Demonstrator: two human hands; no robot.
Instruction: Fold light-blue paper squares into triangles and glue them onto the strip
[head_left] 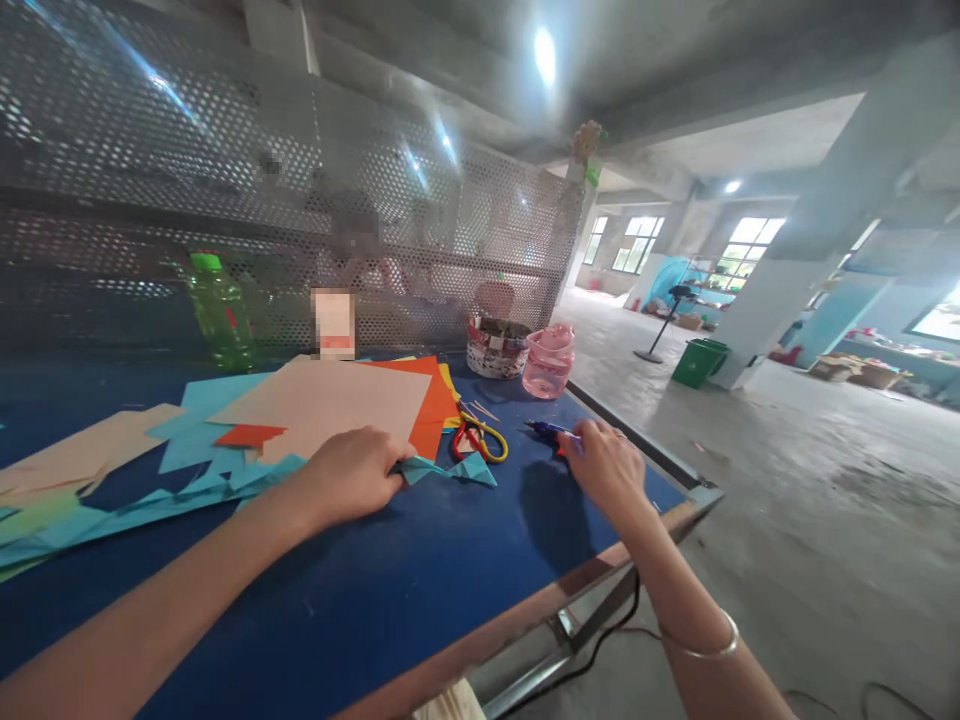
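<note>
Right fingers (598,448) pinch narrowly on a small blue tool (550,429) toward the right of the table (390,610). Left fingers (379,458) rest on folded teal paper (442,469), their grip unclear, just beside red-and-yellow scissors (478,440) and tan card (322,400).

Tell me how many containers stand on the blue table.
3: a green bottle at the back left, a woven pot at the back right, and a pink jar just beside it. A blurred pale object behind the paper may be another.

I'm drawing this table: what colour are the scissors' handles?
Red and yellow, on the scissors, best seen in the head view.
</note>
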